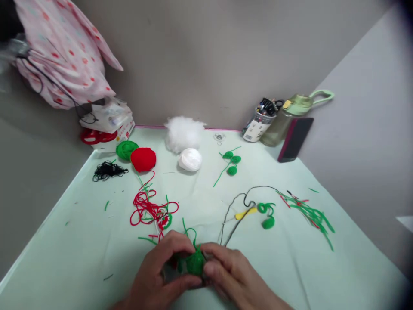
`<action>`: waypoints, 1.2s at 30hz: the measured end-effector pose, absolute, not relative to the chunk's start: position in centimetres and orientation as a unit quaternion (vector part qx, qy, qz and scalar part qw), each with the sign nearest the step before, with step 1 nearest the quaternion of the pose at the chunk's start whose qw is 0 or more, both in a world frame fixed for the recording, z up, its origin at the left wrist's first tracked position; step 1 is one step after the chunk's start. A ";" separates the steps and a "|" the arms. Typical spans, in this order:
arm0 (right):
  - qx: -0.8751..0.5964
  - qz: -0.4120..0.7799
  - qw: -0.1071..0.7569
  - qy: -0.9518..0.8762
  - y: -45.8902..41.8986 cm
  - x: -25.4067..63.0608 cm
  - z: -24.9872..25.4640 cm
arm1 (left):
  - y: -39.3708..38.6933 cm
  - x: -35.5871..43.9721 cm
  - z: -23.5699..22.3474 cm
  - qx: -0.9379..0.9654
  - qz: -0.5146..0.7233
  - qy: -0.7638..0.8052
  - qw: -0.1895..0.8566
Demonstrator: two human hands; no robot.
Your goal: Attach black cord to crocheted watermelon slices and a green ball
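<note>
A small green crocheted piece (195,263) sits between my two hands near the front of the table. My left hand (163,267) curls round its left side, thumb below and fingers above. My right hand (230,271) pinches its right edge between thumb and fingers. A green yarn tail sticks up from the top. Dark yarn (232,230) runs from beside my right fingers up across the table. Something dark red shows under the piece, mostly hidden by my left fingers. A yellow-handled crochet hook (245,213) lies beyond my right hand.
Loose red yarn (148,209) lies beyond my left hand. Behind are a red yarn ball (143,159), white yarn ball (190,159), stuffing (184,133) and black yarn (109,171). Green leaf pieces (232,170), green scraps (314,217), a phone (295,140) and a bottle (279,125) are right.
</note>
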State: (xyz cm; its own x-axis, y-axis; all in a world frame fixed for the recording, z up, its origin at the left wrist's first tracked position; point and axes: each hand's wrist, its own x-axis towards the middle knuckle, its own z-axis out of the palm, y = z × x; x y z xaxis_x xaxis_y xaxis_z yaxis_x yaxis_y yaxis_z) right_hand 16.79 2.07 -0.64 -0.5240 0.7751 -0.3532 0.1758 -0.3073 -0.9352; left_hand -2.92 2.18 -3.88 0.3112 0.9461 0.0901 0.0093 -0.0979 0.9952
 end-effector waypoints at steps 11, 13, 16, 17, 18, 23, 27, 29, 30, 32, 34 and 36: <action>-0.440 0.766 0.378 -0.277 3.6 19.5 0.4 | 3.6 -6.3 -1.1 0.568 0.503 0.606 0.240; -0.438 0.732 0.440 -0.279 3.9 20.2 1.5 | 3.5 -5.6 -1.2 0.642 0.461 0.575 0.213; -0.430 0.698 0.486 -0.304 3.8 20.7 2.6 | 1.9 -2.7 -2.3 0.821 0.333 0.395 0.243; -0.426 0.692 0.492 -0.311 3.7 20.6 2.8 | 1.2 -1.6 -2.9 0.862 0.278 0.336 0.260; -0.423 0.689 0.494 -0.318 3.6 20.5 3.0 | 0.5 -0.7 -3.4 0.884 0.232 0.300 0.274; -0.414 0.689 0.474 -0.360 3.0 19.4 2.9 | 0.6 -0.4 -4.8 0.899 0.138 0.324 0.262; -0.413 0.691 0.468 -0.364 2.8 19.1 2.9 | 4.5 -4.3 -4.6 0.865 0.187 0.395 0.247; -0.410 0.692 0.471 -0.362 2.8 19.1 2.9 | 6.4 -6.5 -4.6 0.841 0.216 0.431 0.245; -0.411 0.692 0.471 -0.361 2.9 19.2 2.8 | 7.1 -7.5 -4.6 0.822 0.245 0.459 0.232; -0.412 0.694 0.467 -0.362 2.9 19.3 2.7 | 7.8 -8.8 -4.5 0.778 0.313 0.511 0.187; -0.412 0.695 0.462 -0.366 3.0 19.4 2.6 | 7.7 -8.8 -4.1 0.764 0.344 0.516 0.176; -0.407 0.696 0.461 -0.371 3.0 19.5 2.5 | 7.0 -7.8 -3.4 0.759 0.355 0.503 0.211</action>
